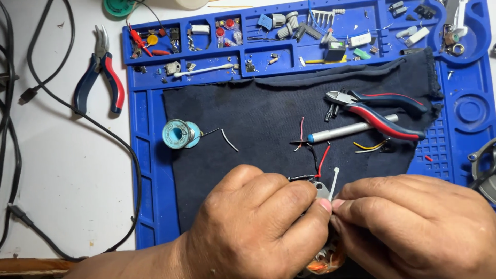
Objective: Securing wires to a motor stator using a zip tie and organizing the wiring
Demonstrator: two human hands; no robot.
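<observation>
Motor part (321,190) pinched between both hands' fingers (316,213)

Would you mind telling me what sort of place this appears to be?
Probably an electronics repair bench: a blue silicone work mat with trays of small components, a spool of solder wire, and red-and-blue-handled side cutters.

Both hands — left hand (256,222), right hand (413,222) — pinch a small metal part (321,189) over the dark cloth (258,108).

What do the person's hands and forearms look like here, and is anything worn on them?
Both the left hand and the right hand are bare: no gloves, rings or watch show. The left forearm in view has no sleeve. The right wrist is out of frame.
</observation>
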